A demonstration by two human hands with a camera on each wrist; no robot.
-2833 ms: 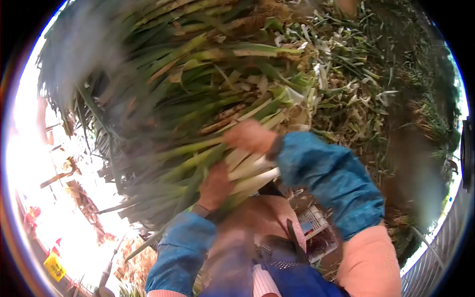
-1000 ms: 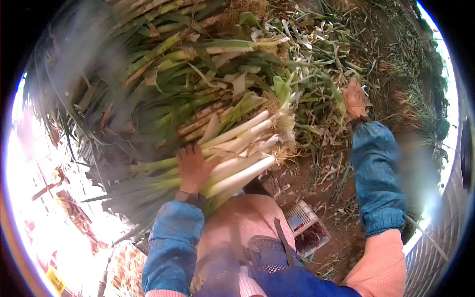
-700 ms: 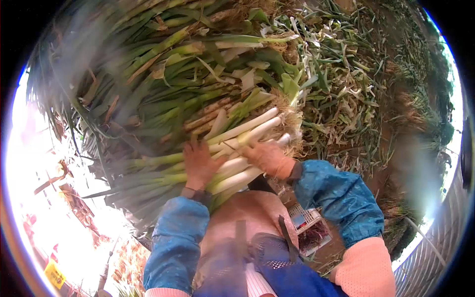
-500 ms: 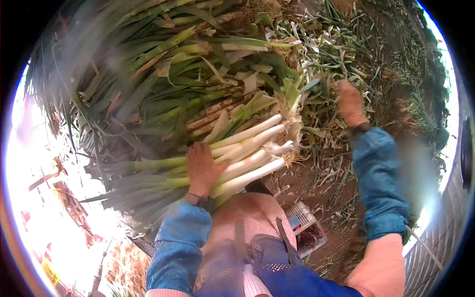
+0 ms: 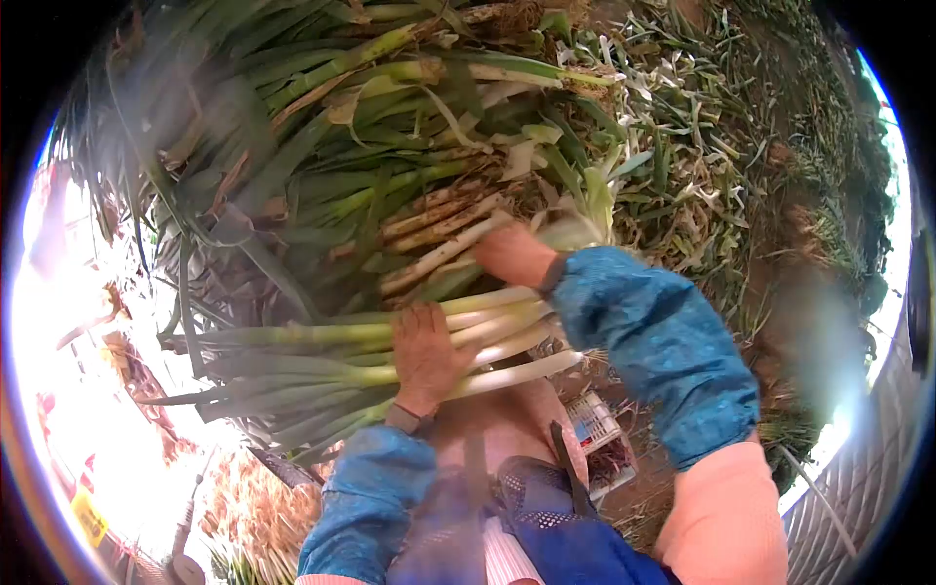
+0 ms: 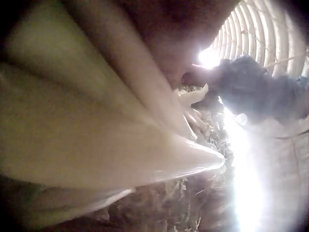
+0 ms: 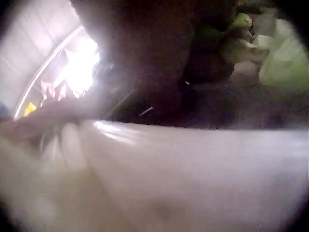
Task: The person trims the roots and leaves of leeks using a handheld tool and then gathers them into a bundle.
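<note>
My left hand point(image 5: 427, 361) lies over a bundle of long white-stemmed green onions point(image 5: 522, 371) across my lap, fingers bent over the far stalk and thumb toward the white ends. Their pale stems point(image 6: 96, 140) fill the left wrist view close up. Above the bundle my right hand point(image 5: 517, 255), slightly blurred, grips a pale green onion stalk point(image 5: 450, 248) beside the soil-stained ones in the heap. The right wrist view shows the underside of that hand point(image 7: 145, 43) in shadow, over a large pale stem point(image 7: 207, 169); its fingertips are hidden there.
A big heap of unpeeled green onions point(image 5: 341, 195) spreads beyond the bundle. Stripped leaves and peelings point(image 5: 697, 185) cover the ground to the right. A white plastic basket point(image 5: 595, 421) stands by my right knee. Dry roots or straw point(image 5: 258, 507) lie at lower left.
My right hand has gone back and forth between the onions and the peelings at right, and has now returned to the heap. My left hand has drawn the bundle nearer, opening a gap.
</note>
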